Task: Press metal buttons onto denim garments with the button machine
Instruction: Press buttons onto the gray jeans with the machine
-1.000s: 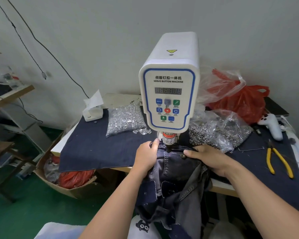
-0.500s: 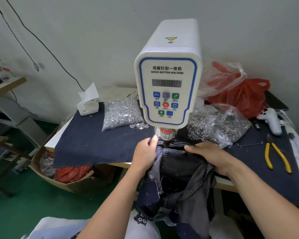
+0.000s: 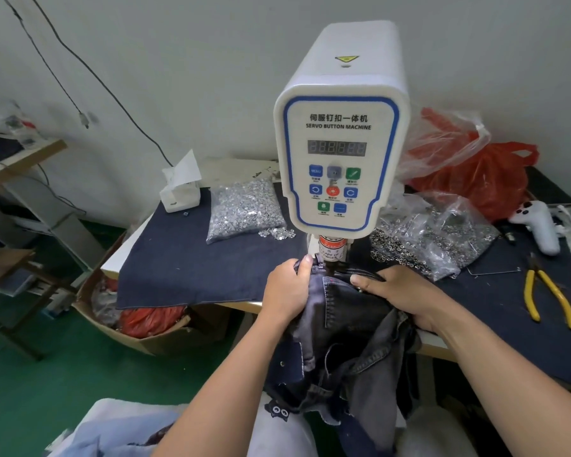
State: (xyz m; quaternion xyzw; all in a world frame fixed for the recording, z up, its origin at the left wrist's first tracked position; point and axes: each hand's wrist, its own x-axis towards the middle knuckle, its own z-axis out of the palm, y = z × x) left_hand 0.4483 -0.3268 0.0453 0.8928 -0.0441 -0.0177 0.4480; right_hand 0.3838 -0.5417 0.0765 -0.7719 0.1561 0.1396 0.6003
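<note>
A white servo button machine stands on the table, its red-labelled press head just above the cloth. A dark grey denim garment hangs from the table edge into my lap, its top edge under the press head. My left hand grips the garment's left edge beside the press head, thumb up against it. My right hand holds the right side of the garment, its fingers curled over the fabric. A clear bag of silver buttons lies left of the machine. A bag of metal rings lies to its right.
A dark blue cloth covers the table. Yellow-handled pliers and a white controller lie at the right, red plastic bags behind. A tissue box sits back left. A cardboard box stands on the green floor.
The camera view has shifted slightly. Both hands stay on the garment under the press head, with my right hand slid a little further over the fabric.
</note>
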